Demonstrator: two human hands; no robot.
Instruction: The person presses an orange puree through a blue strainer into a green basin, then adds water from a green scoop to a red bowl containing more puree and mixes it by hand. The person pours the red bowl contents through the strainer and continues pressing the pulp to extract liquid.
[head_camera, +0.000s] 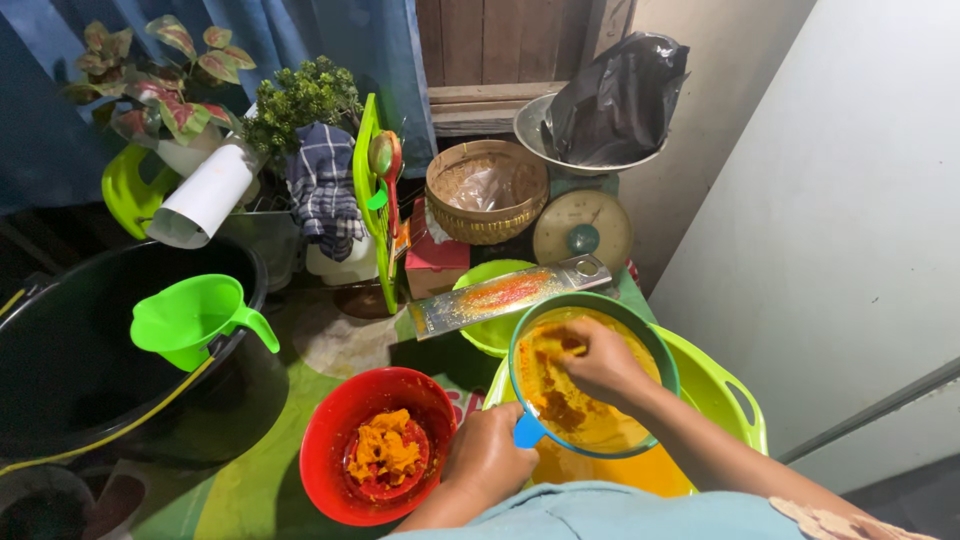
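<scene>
**Strainer work over the green tub**

Strainer (592, 375), round with a blue rim, sits at about 4 o'clock in the head view, held over a lime-green tub (735, 385) with orange liquid showing below it. We note the left hand (488, 458) clamped around the strainer's blue handle at its 7 o'clock edge. The right hand (600, 360) is inside the strainer, fingers bent down into wet orange-yellow pulp; whether it pinches any pulp we cannot tell. The two hands are apart, one on the handle, one in the bowl.

Just beside the left hand, at 6 o'clock, a red bowl (335, 440) holds a clump of the same orange pulp. A metal grater (505, 295), smeared orange, lies across a lime-green bowl (490, 335) just beyond the strainer. A green jug (190, 320) hangs on the rim of a black tub (80, 350) at 9 o'clock. A woven basket (487, 190) and a kitchen scale (583, 225) stand at 12 o'clock.

Risks, as we judge them: the strainer appears supported mainly by one hand, so hard pressing could tip it and slop liquid over the tub wall. The grater looks loosely balanced; a knock from the right arm could dislodge it.
</scene>
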